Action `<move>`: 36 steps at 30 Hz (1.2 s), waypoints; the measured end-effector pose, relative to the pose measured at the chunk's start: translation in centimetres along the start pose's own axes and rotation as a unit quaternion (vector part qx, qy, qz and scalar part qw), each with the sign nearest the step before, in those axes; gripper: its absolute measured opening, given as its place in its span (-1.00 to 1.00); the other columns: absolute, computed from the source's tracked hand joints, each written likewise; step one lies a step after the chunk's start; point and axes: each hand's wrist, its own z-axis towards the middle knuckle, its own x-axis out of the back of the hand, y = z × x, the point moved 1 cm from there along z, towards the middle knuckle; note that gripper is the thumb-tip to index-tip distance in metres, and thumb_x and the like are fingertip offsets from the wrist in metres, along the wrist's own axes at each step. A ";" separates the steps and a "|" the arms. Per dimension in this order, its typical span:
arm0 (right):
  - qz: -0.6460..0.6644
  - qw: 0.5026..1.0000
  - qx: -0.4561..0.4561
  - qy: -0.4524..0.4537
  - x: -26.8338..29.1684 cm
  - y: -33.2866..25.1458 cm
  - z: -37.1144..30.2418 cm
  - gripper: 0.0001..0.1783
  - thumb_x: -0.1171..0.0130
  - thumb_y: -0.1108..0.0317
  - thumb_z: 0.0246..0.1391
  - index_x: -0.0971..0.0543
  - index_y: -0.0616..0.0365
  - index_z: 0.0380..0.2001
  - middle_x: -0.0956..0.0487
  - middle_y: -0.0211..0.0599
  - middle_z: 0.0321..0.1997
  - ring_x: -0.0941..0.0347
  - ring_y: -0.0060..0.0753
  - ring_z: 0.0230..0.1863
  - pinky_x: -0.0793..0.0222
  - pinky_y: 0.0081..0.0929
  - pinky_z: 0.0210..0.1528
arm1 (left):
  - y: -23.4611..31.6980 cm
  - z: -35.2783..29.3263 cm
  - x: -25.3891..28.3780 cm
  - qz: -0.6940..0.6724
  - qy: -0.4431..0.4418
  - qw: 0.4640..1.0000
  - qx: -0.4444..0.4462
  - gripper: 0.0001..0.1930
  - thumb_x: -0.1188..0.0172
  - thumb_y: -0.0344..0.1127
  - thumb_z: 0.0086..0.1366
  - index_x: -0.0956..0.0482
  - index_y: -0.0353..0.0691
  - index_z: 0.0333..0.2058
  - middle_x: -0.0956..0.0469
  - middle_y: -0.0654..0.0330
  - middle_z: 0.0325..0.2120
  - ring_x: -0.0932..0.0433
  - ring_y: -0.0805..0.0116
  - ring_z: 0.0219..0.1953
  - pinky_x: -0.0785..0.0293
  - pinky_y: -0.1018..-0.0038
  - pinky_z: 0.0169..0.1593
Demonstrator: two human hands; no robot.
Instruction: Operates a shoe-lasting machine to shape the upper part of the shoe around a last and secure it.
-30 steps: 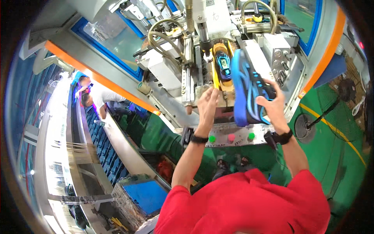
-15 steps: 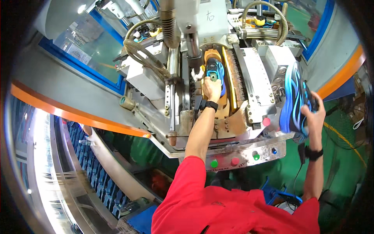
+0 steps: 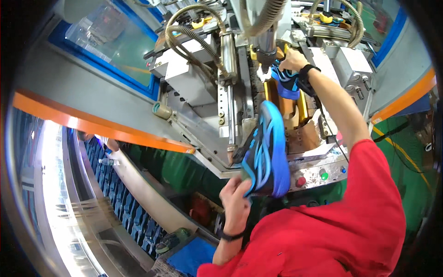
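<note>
A black shoe (image 3: 272,154) with light-blue and violet patterning hangs sole-side right in front of the machine. My left hand (image 3: 236,198) is closed on its collar, at the shoe's lower end. Farther off, my right hand (image 3: 293,61) grips the upper part of a second blue-and-black shoe (image 3: 285,83). That shoe is tilted over the yellow-edged bed (image 3: 290,108) of the press, beside the dark vertical ram (image 3: 266,51). My right hand hides part of it, and whether it touches the bed I cannot tell.
Corrugated hoses (image 3: 189,34) and a white box (image 3: 191,78) stand left of the press. Coloured push buttons (image 3: 324,176) line its front edge. An orange-edged guard (image 3: 120,138) curves round at left, with a conveyor (image 3: 69,198) beyond it. A blue surface (image 3: 196,258) lies at lower left.
My left hand has drawn its shoe out of the press toward me. My right hand has carried the other shoe from the right side to the press bed. The view has shifted.
</note>
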 end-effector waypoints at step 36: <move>0.070 0.786 0.607 -0.092 -27.7 -7.5 -35.9 -0.86 -0.15 0.45 0.06 -0.49 0.23 -0.30 -0.46 -0.05 -0.31 -0.42 0.04 -0.21 -0.36 -0.24 -0.15 | -32.4 -40.5 12.8 -0.449 0.693 0.547 -0.133 -0.84 -0.31 -0.40 0.10 -0.61 -0.39 -0.39 -0.53 0.26 -0.57 -0.42 0.49 -0.66 -0.35 0.60 -0.59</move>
